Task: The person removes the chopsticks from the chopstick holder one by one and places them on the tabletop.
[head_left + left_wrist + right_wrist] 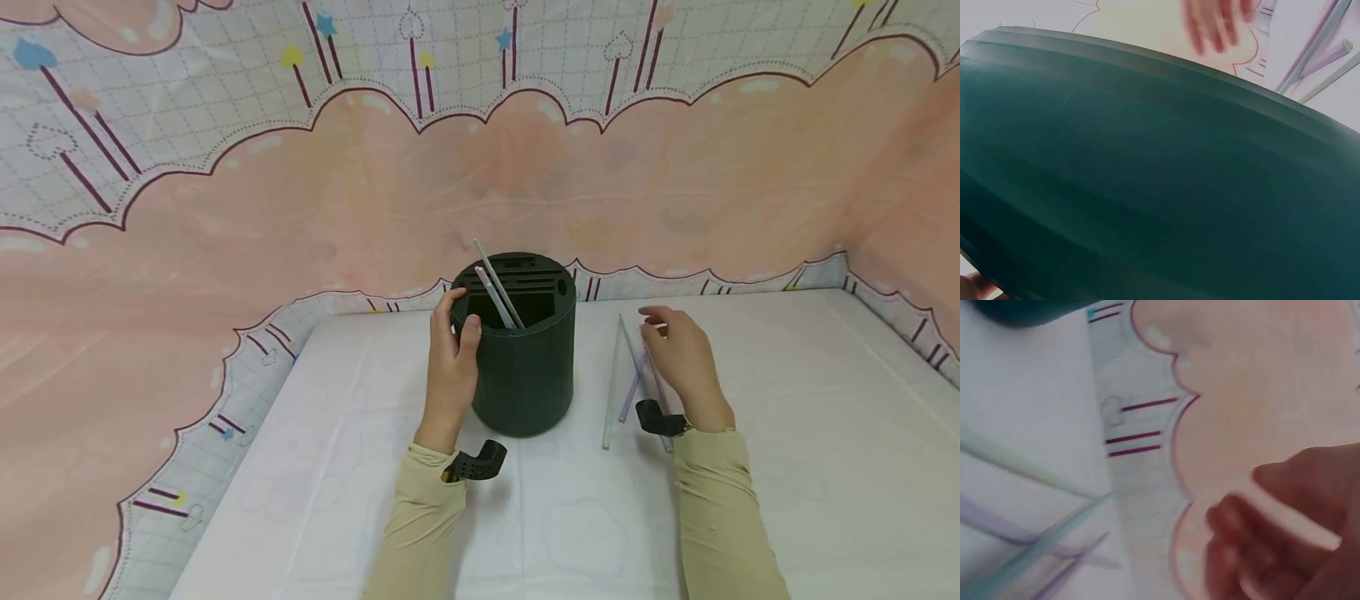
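My left hand (450, 367) grips the left side of a dark green round pen holder (525, 383), thumb at the front, fingers at the rim. Its wall fills most of the left wrist view. Two slim pale sticks (495, 296) lean in its large front compartment, their tops poking out above the rim. Right of the holder, my right hand (686, 362) hovers by several slim pastel sticks: a pale green one (612, 383), a purple one (630, 396) and a bluish one (1041, 544) among them. In the right wrist view its thumb stands apart from loosely bent fingers, nothing between them.
Narrow slots (517, 271) cross the back of the holder's top. A white cloth (337, 467) covers the table. Behind it rises a peach backdrop (465, 192) printed with candles and scalloped edges, which also lines the left and right sides.
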The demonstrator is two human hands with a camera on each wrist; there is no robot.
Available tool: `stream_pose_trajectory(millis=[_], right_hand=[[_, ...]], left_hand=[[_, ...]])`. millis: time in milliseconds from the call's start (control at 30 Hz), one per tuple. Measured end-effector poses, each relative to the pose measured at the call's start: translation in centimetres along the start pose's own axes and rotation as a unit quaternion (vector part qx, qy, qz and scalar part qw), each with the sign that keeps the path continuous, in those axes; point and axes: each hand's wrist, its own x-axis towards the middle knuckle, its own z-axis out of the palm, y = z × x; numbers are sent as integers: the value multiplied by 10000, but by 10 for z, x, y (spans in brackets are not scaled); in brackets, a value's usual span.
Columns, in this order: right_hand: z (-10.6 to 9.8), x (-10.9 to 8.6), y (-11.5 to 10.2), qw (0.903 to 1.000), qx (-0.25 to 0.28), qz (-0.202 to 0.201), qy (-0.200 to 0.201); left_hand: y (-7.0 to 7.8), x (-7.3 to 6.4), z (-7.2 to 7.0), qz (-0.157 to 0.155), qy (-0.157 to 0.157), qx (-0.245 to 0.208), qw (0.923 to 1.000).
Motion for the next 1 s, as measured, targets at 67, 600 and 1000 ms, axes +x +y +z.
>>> stream_pose_trajectory(millis=[67,600,1000], right_hand=[[-1,-1,-10,9988,117,-257,393],[26,-22,-88,9366,1275,-2863,1567],[46,-35,-117,9347,761,-3188,1378]], left_hand=[[0,0,-1,-7,-6,-7,10000],[-1,-5,-4,-28,-98,-101,9999],[2,-7,-7,-10,-108,-104,9999]])
